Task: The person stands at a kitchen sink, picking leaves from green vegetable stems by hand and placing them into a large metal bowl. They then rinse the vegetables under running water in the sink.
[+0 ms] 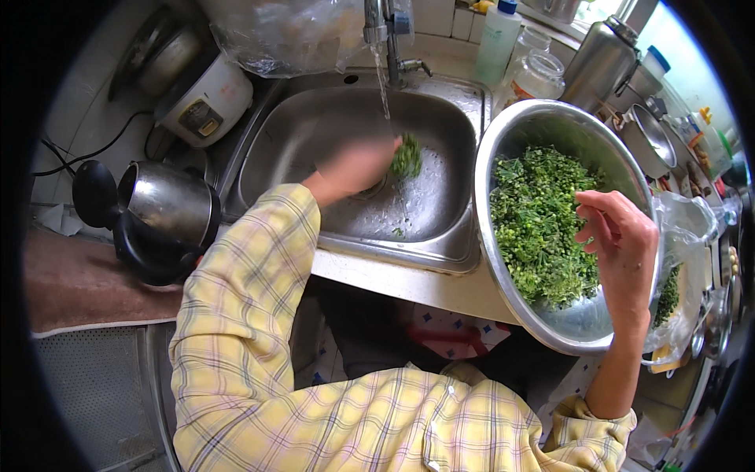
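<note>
My left hand [357,165], partly blurred, is low inside the stainless steel sink [277,141]. At its fingertips is a small bunch of green sprigs [407,157], just beneath the water stream [381,82] from the tap [375,26]. Over the right side of a large steel bowl [488,224] hangs my right hand [619,236]. Its fingers are bent and somewhat apart, and nothing shows between them. A heap of chopped-looking green sprigs with small buds [540,218] fills much of that bowl. One green scrap [399,232] lies on the wet sink floor.
An electric kettle [171,200] with its lid up and a rice cooker [206,100] stand left of the sink. Behind the bowl are a glass jar [538,74], a plastic bottle [498,44] and a steel flask [601,59]. A plastic bag [684,224] lies right of the bowl.
</note>
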`<state>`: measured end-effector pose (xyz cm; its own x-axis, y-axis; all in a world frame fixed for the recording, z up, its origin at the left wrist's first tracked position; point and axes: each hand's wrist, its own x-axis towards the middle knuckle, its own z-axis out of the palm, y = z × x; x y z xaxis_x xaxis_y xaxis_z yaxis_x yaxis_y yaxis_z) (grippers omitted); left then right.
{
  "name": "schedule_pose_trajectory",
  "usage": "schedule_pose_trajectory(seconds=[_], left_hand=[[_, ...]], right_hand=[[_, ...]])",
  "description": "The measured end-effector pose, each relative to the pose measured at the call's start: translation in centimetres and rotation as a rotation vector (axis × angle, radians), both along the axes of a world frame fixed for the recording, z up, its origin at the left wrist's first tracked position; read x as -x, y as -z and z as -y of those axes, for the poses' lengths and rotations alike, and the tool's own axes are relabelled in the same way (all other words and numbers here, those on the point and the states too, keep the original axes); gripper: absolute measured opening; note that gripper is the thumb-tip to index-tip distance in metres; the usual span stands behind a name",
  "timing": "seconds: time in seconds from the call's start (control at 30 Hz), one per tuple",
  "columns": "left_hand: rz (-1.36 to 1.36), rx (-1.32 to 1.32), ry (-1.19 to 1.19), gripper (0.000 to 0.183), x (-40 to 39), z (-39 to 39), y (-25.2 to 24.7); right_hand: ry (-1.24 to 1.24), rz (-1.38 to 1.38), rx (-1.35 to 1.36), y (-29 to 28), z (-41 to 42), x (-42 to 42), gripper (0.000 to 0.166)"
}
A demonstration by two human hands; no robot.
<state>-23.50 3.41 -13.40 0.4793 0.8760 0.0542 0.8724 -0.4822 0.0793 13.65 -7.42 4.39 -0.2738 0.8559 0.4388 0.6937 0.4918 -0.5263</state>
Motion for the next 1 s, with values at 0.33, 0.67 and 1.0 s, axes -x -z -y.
schedule_pose_trajectory(seconds=[0.33,0.67,1.0], left_hand=[[-0.33,-0.178,0.147,0.071,1.5,-0.9,4.2],[-0.288,-0.053,0.206,0.068,1.5,-2.0,4.7],[1.079,0.829,-0.302,0.014,-0.1,-2.7,-4.5]], right_hand=[[0.027,0.038,0.049,0.9,-1.3,-0.1,0.009],[0.012,0.259,-0.014,-0.2,-2.1,-0.9,0.012],[0.011,0.188,0.073,1.1,-2.0,-1.8,0.01]])
